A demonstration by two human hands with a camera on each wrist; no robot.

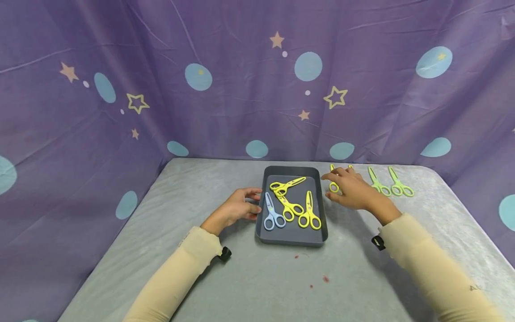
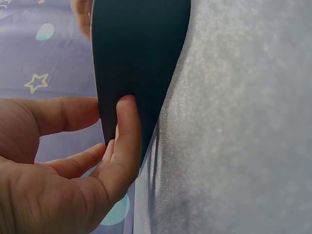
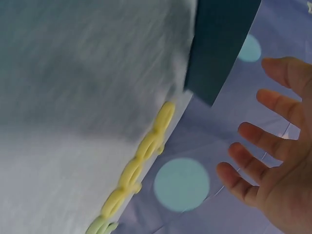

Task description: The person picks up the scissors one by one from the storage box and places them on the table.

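Observation:
A dark grey tray (image 1: 293,236) lies on the table, holding blue scissors (image 1: 270,204) and three yellow scissors (image 1: 309,205). Two of the yellow pairs overlap. My left hand (image 2: 73,190) is at the tray's left side, its thumb and fingers touching the outer wall without gripping it. To the right of the tray, my right hand (image 1: 352,190) hovers with fingers spread and nothing in them. It partly covers yellow scissors (image 1: 332,168) on the table. Green scissors (image 1: 393,174) stand in line farther right; another green pair (image 1: 373,175) is beside them.
A pale grey cloth covers the table (image 1: 241,286), with a few small red marks near its front. Behind and at the sides hangs a purple curtain (image 1: 241,116) with stars and blue spots.

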